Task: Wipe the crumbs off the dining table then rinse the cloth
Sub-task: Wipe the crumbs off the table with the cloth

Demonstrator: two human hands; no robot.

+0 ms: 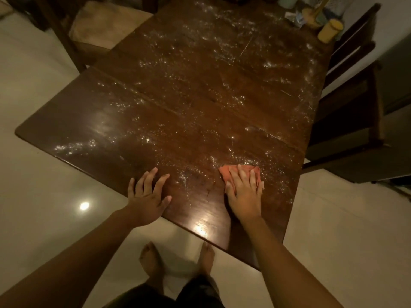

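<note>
Head view. The dining table point(89, 121) carries pale crumbs point(235, 96) over most of its top, from the near edge to the far corner. The orange cloth point(224, 173) lies flat near the near right edge. The right hand point(243, 192) presses on it with straight fingers, gripping nothing. The left hand point(148, 194) rests spread and flat on bare wood beside the near edge, holding nothing.

Risks, as judged:
- A stroke toward the near edge would likely tip crumbs onto the tiled floor point(44, 185), as no hand is cupped to catch them.
- The cloth is small against the spread and may shed crumbs mid-stroke.
- The leaf seam point(178, 112) may trap crumbs.
- A long reach could knock the yellow cup point(330, 31) at the far corner.
</note>
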